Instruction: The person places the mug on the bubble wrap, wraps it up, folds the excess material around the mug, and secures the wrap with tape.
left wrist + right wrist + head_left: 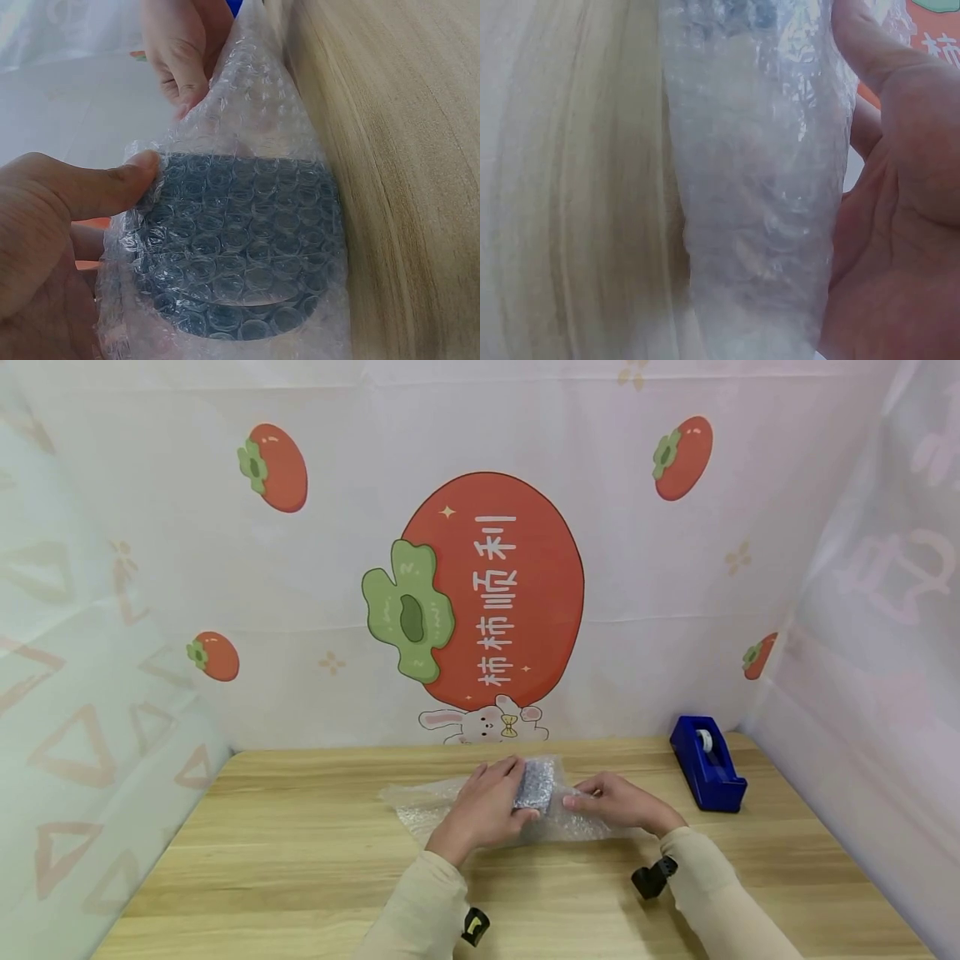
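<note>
A flat, dark blue-grey object with a rounded end (240, 225) lies inside a clear plastic bubble-wrap sheet (585, 827), close to the far edge of the pale wood-grain surface (247, 835), roughly midway between its far corners. The left hand (483, 806) grips the wrapped object, thumb on the near side, seemingly to steady it. The right hand (618, 800) pinches the sheet's loose right part between thumb and bent fingers, probably controlling the slack. Near the far right corner, a blue plastic tape dispenser (701, 781) stands apart, presumably leaving working room.
</note>
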Tool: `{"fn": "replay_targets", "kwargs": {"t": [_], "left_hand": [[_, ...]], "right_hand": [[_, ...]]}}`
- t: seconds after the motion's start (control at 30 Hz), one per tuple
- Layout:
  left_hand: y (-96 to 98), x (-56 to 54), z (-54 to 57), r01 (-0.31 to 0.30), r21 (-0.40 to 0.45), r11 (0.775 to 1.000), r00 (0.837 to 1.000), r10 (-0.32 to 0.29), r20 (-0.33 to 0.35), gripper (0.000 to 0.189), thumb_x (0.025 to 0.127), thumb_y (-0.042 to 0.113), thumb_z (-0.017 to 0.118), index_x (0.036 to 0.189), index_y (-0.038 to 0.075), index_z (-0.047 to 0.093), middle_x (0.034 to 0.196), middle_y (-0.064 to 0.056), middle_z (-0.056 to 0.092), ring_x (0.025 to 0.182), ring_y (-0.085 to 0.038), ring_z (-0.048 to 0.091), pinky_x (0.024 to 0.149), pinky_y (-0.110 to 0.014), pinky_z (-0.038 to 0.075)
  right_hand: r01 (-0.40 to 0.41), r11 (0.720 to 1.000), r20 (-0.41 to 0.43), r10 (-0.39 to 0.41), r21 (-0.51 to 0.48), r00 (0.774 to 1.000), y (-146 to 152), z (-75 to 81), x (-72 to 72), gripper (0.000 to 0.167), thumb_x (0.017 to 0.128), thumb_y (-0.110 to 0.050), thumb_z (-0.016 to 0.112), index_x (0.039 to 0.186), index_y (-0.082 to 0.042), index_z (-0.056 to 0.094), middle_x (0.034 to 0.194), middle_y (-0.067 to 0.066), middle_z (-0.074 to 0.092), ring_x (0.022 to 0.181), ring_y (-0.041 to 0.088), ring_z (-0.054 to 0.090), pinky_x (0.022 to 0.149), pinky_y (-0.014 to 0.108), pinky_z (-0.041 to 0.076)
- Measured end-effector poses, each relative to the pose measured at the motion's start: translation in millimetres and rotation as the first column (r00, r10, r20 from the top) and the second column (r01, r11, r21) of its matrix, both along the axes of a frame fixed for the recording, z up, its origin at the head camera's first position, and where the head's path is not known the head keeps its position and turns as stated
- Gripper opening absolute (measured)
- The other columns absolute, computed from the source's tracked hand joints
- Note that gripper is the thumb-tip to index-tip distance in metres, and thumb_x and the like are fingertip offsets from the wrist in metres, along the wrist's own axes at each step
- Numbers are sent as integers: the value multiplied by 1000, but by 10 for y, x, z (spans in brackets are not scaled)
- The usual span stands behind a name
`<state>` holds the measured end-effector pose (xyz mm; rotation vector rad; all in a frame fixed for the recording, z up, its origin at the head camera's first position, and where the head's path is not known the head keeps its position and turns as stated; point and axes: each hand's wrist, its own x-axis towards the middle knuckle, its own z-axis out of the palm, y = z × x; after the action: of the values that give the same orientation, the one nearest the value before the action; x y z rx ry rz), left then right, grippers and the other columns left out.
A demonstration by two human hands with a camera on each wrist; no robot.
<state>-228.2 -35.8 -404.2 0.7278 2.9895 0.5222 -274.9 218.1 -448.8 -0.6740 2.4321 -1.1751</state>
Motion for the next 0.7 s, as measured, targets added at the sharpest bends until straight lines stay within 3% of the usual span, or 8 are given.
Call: {"fn": "replay_targets", "kwargs": {"t": [0.33,0.43,0.53,0.6,0.7], "left_hand": [[-4,-9,-2,-5,5,1000,1000,5,7,76,93,39,73,153,4,42,157,-12,42,146,-28,37,121,-49,22],[-2,-8,2,-10,11,1000,1000,10,17,75,93,38,74,153,8,43,157,-11,42,146,-28,37,121,-49,21],[-2,-9,3,-11,12,1000,1000,11,19,74,93,38,74,153,10,43,157,-11,41,146,-28,37,122,-48,20],[-4,-12,4,-10,7,1000,1000,10,16,73,93,39,73,153,11,44,157,-11,41,145,-28,38,121,-48,20],[-13,-20,-1,-11,-3,1000,1000,11,11,72,93,40,73,153,12,44,157,-11,41,145,-28,38,121,-48,22]], "right_hand": [[-38,999,49,36,37,998,-24,119,-66,26,101,-33,64,90,-11,74,78,-2,57,73,15,50,67,34,45],[-19,996,53,14,88,999,-39,162,-79,28,98,-37,68,104,-11,76,96,1,68,89,18,59,80,43,51],[33,990,47,-39,137,998,-67,210,-71,40,93,-39,73,118,-8,73,117,8,68,107,25,61,94,53,50],[63,985,39,-70,159,997,-90,246,-71,45,90,-39,77,119,-6,70,121,10,66,110,28,59,93,54,50],[83,984,35,-90,157,995,-126,305,-87,43,86,-35,81,114,-5,69,115,10,64,103,27,57,85,47,51]]}}
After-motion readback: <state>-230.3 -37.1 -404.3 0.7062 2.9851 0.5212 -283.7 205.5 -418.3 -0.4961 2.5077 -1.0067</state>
